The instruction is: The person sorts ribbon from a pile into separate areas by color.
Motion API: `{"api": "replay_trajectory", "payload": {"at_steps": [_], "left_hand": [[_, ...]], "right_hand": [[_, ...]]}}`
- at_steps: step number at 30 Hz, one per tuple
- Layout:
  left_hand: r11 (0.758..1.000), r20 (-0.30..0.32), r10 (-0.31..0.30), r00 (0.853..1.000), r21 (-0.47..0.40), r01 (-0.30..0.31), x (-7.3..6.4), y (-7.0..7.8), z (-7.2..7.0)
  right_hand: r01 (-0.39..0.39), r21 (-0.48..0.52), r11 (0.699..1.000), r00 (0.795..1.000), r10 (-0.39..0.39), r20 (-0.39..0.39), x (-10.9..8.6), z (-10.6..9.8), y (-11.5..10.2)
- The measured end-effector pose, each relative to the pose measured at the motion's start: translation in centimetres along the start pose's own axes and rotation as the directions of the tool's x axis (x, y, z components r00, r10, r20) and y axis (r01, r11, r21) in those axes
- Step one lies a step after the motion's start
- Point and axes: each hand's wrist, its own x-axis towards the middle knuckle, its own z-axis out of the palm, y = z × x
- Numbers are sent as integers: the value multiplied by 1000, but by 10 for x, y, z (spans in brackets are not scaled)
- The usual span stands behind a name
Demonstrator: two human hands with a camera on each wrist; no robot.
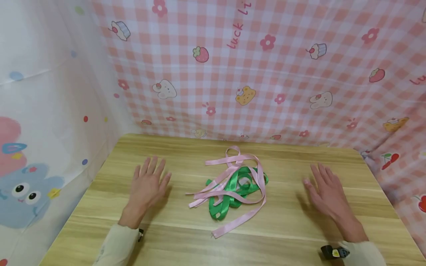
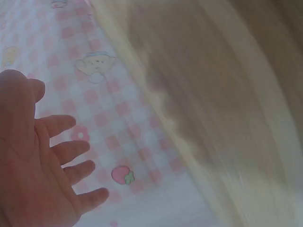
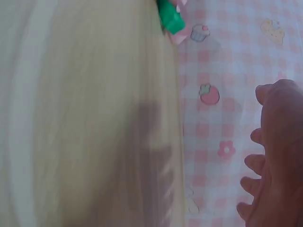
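Note:
A loose tangle of pink ribbon (image 1: pixel 244 220) and green ribbon (image 1: pixel 219 211) lies at the middle of the wooden table (image 1: pixel 179 244). To its left, my left hand (image 1: pixel 148 188) is held over the tabletop with fingers spread and nothing in it. My right hand (image 1: pixel 327 192) is on the other side of the tangle, fingers extended, holding nothing. Both hands cast shadows on the wood and stand apart from the ribbons. In the left wrist view the left hand (image 2: pixel 42 165) shows its fingers loosely extended. A bit of the green ribbon (image 3: pixel 171 18) shows at the top of the right wrist view.
A pink checked cloth (image 1: pixel 219 81) with printed cakes and strawberries hangs behind the table's far edge. On the left hangs a white cloth (image 1: pixel 66 122) with cartoon figures. More checked cloth hangs along the right side.

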Motion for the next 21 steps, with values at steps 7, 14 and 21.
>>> {"api": "replay_trajectory", "payload": {"at_steps": [7, 14, 21], "left_hand": [[971, -30, 83, 996, -222, -88, 16, 15, 6], [836, 93, 110, 990, -548, -42, 43, 36, 15], [704, 163, 69, 984, -707, 68, 76, 60, 30]], "right_hand": [[11, 211, 977, 999, -20, 38, 27, 12, -24], [-51, 314, 948, 989, 4, 148, 65, 32, -47], [-73, 394, 916, 988, 14, 152, 104, 52, -65]]}}
